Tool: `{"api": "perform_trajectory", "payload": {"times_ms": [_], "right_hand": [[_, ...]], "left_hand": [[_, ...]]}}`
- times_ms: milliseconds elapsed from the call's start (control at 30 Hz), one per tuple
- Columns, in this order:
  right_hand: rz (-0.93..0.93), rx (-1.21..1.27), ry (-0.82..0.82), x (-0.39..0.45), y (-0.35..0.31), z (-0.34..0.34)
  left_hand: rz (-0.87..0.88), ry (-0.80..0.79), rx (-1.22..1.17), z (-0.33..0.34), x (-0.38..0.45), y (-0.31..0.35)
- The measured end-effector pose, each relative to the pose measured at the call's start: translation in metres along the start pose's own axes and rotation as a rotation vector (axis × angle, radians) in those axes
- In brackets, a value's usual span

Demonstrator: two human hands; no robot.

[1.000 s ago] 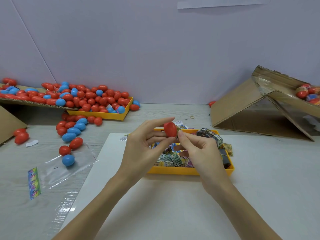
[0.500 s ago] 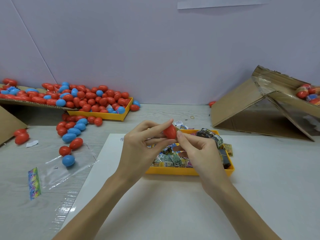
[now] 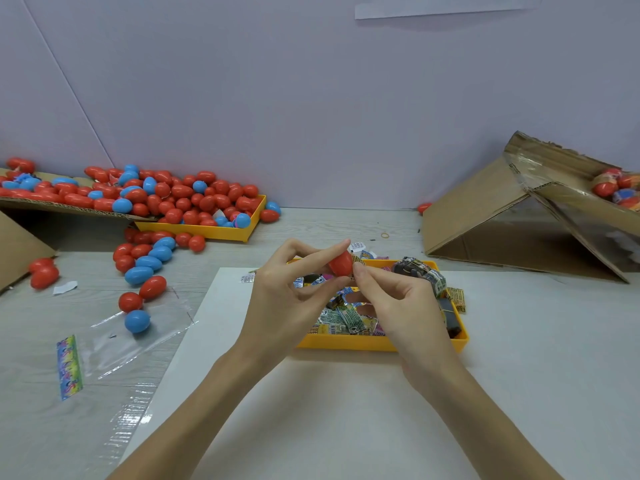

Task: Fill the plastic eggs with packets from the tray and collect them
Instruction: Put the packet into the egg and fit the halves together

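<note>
My left hand (image 3: 294, 296) pinches a red plastic egg (image 3: 341, 263) between thumb and fingers above the yellow tray (image 3: 346, 342) of printed packets (image 3: 346, 317). My right hand (image 3: 398, 306) meets the egg from the right, its thumb and forefinger pinching at the egg's right end, where a bit of a packet (image 3: 356, 259) shows. The egg's far side is hidden by my fingers. The tray sits on a white sheet (image 3: 346, 410) in front of me.
A second yellow tray (image 3: 211, 232) and a cardboard flap (image 3: 52, 202) at back left hold several red and blue eggs, with more spilled on the table (image 3: 145, 268). A clear plastic bag (image 3: 114, 344) lies at left. A tilted cardboard box (image 3: 502, 216) with eggs stands at right.
Both hands have stayed over the tray. The egg has tilted slightly and my right fingers have closed in tighter against its right end.
</note>
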State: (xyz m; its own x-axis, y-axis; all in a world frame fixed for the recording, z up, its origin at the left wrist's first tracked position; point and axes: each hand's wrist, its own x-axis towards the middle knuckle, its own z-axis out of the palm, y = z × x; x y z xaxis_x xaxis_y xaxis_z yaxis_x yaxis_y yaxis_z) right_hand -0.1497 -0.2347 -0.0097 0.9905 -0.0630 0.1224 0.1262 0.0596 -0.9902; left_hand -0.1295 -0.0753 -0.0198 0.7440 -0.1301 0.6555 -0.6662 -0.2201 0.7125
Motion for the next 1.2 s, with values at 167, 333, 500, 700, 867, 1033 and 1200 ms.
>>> {"api": "perform_trajectory", "payload": {"times_ms": [167, 333, 500, 700, 867, 1033, 1200], "right_hand": [[0.137, 0.126, -0.031, 0.0, 0.0, -0.001], [0.358, 0.448, -0.105, 0.004, -0.003, -0.003], [0.556, 0.697, -0.154, 0.007, -0.008, -0.004], [0.427, 0.574, -0.163, 0.006, -0.007, -0.006], [0.283, 0.455, -0.141, 0.002, -0.008, -0.005], [0.138, 0.328, -0.121, -0.002, -0.009, -0.001], [0.028, 0.215, -0.059, -0.002, -0.011, 0.002]], "left_hand": [[0.107, 0.001, 0.2, -0.005, 0.003, -0.001], [0.252, 0.012, 0.392, -0.009, 0.006, -0.003], [0.273, 0.03, 0.417, -0.006, 0.005, -0.004], [0.22, -0.032, 0.308, -0.011, 0.007, -0.007], [0.071, -0.116, 0.051, -0.008, 0.005, -0.008], [-0.056, -0.055, -0.108, -0.007, 0.003, -0.004], [-0.024, -0.001, -0.121, -0.006, 0.004, 0.002]]}}
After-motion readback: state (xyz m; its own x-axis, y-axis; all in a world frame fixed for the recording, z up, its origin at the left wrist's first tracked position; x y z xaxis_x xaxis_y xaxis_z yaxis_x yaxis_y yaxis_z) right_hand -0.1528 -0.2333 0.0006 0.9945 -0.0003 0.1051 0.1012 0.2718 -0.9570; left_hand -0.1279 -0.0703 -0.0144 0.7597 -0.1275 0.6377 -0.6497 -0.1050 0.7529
